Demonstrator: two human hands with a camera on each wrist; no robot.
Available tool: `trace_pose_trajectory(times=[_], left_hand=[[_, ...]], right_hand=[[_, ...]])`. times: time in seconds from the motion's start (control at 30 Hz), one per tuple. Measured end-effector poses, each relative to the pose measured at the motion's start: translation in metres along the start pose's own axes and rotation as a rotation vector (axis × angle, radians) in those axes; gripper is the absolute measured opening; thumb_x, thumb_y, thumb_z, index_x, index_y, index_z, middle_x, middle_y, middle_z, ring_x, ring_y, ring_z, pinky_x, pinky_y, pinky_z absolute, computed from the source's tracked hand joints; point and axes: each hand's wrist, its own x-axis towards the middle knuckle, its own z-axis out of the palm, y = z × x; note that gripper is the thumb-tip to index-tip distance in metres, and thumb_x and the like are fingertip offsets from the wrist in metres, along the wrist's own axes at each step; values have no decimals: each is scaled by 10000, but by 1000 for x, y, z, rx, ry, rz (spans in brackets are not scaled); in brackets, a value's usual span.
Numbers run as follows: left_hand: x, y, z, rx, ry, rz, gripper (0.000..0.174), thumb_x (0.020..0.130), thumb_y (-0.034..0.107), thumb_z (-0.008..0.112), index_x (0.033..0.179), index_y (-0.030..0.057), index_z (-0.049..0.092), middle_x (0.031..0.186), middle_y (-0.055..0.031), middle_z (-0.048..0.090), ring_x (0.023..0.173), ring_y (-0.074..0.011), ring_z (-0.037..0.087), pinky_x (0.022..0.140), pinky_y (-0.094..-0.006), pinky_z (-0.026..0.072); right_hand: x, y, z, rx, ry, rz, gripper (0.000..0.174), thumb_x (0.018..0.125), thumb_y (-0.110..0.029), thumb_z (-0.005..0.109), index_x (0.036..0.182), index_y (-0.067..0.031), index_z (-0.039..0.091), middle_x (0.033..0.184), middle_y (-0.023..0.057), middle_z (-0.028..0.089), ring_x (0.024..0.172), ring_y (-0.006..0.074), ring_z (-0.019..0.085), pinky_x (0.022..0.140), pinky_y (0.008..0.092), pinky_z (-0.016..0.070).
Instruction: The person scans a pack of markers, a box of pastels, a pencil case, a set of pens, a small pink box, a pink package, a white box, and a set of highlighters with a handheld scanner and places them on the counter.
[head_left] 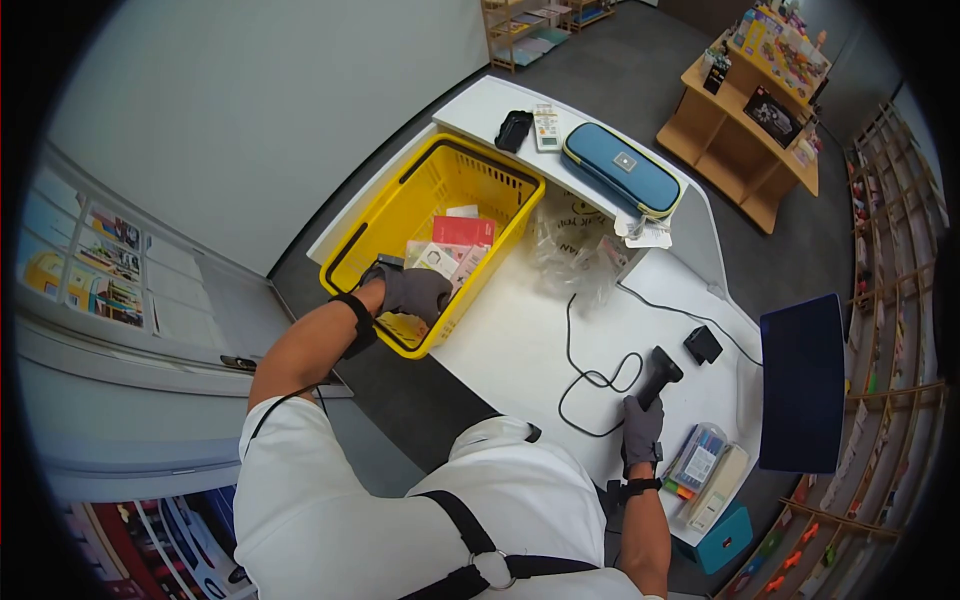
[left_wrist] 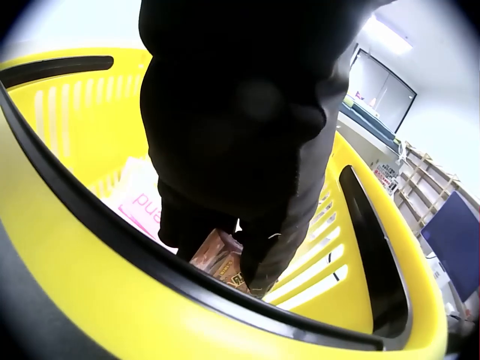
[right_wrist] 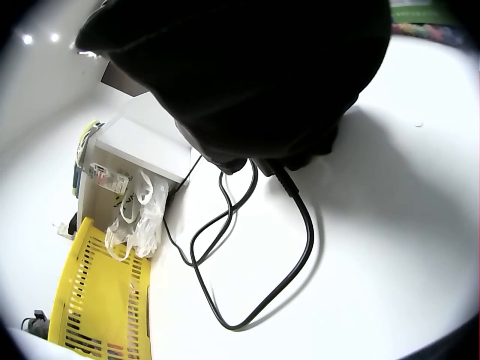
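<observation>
In the head view the gloved left hand (head_left: 415,292) reaches down into the yellow basket (head_left: 525,215), over pink and white packets and a red item (head_left: 463,231). The left wrist view shows its dark gloved fingers (left_wrist: 262,255) around a brown shiny packet (left_wrist: 223,259) near the basket's inner wall. The gloved right hand (head_left: 643,432) grips the handle of a black handheld scanner (head_left: 660,372) above the white counter. In the right wrist view the dark glove (right_wrist: 255,82) hides the scanner, and its black cable (right_wrist: 306,232) trails out below.
Clear plastic bags (head_left: 575,250) hang by the raised shelf, which bears a blue case (head_left: 622,168), a remote (head_left: 546,128) and a black object (head_left: 514,130). A black box (head_left: 703,345), a monitor (head_left: 803,382) and a marker case (head_left: 698,456) are to the right.
</observation>
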Motion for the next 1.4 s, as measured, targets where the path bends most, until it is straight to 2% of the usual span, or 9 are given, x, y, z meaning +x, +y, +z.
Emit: trace_pose_trajectory(times=[0.17, 0.27, 0.4, 0.5, 0.83, 0.9, 1.07, 1.17, 1.4], left_hand=[[-5, -23, -2, -143, 241, 9, 426, 773, 290, 832, 1095, 29, 735, 1017, -177, 764, 940, -322, 752, 808, -429, 582], [-23, -32, -34, -450, 535, -84, 383, 815, 241, 789, 1120, 24, 709, 1069, -160, 756, 985, -292, 746, 845, -403, 578], [-45, -26, -67, -908, 637, -3, 342, 876, 181, 737, 1171, 16, 685, 1105, -139, 750, 1076, -266, 744, 953, -377, 589], [-61, 19, -85, -1579, 495, 449, 309, 980, 188, 671, 1247, 37, 635, 1234, -159, 712, 1161, -282, 721, 1021, -429, 597], [-22, 151, -81, -1782, 293, 461, 352, 1078, 232, 557, 1348, 14, 621, 1288, -171, 717, 1220, -290, 713, 1122, -451, 560], [0, 163, -64, -1912, 167, 410, 395, 1068, 289, 604, 1368, 34, 626, 1334, -185, 696, 1231, -304, 706, 1103, -487, 569], [39, 182, -15, -1146, 188, 562, 387, 1062, 294, 616, 1350, 36, 632, 1339, -170, 685, 1258, -317, 688, 1114, -511, 557], [56, 188, 2, -2008, -278, 324, 387, 1045, 258, 626, 1362, 39, 600, 1350, -164, 667, 1278, -342, 667, 1144, -527, 532], [79, 223, 11, -2236, -179, 124, 399, 1009, 181, 611, 1374, 42, 534, 1387, -184, 623, 1298, -381, 643, 1189, -554, 495]], right_hand=[[11, 15, -5, -60, -42, 73, 355, 889, -244, 753, 1113, 20, 674, 898, 135, 727, 844, 266, 729, 738, 415, 576], [7, 13, -17, 706, -106, 261, 310, 910, -119, 703, 1186, 2, 632, 991, 115, 714, 892, 256, 727, 801, 390, 592], [-7, -2, -33, 777, -128, 184, 419, 904, -11, 648, 1316, -2, 572, 1102, 113, 699, 949, 248, 727, 863, 376, 597], [-15, -19, -44, 812, -187, 139, 457, 896, -4, 642, 1344, 6, 550, 1117, 124, 695, 985, 246, 727, 888, 380, 591], [-38, -119, -83, 884, -48, -170, 596, 903, -43, 634, 1488, -5, 532, 1081, 105, 695, 962, 236, 717, 873, 368, 605], [-26, -109, -105, 852, -304, -21, 591, 917, -54, 635, 1500, -9, 548, 1051, 84, 696, 943, 220, 714, 827, 361, 605], [-41, -128, -96, 932, -257, -20, 505, 952, -79, 654, 1449, -8, 604, 994, 68, 701, 891, 182, 714, 722, 332, 592], [-50, -141, -92, 880, -227, 30, 487, 960, -88, 667, 1437, -7, 608, 979, 81, 712, 852, 165, 712, 691, 313, 579], [-50, -125, -92, 600, -330, 58, 386, 960, -92, 703, 1335, -14, 659, 930, 71, 740, 732, 144, 697, 669, 297, 565]])
